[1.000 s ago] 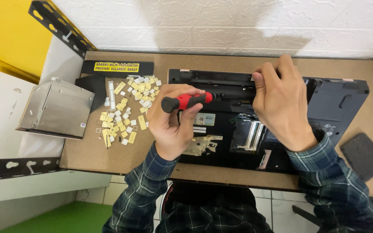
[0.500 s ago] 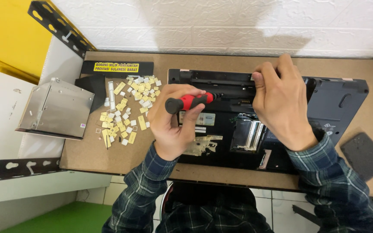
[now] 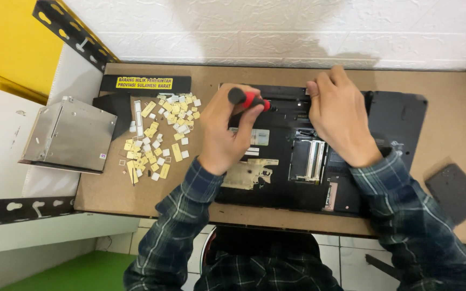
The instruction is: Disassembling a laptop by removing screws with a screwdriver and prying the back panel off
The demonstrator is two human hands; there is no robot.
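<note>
Here left hand (image 3: 223, 132) grips red-black screwdriver (image 3: 249, 99) over upturned laptop (image 3: 400, 121); right hand (image 3: 340, 114) pressed flat on it

From my seat, the counter (image 3: 454, 113) lies bare on its right stretch, between the laptop (image 3: 400, 121) and the wall (image 3: 297, 32), so I see easy passage there. A dark panel (image 3: 456, 192) sits near the right front edge. To the left, scattered key caps (image 3: 157, 137) crowd the surface, with a metal drive (image 3: 68, 134) beyond them overhanging the edge. Both hands cover the laptop's upper middle.
</note>
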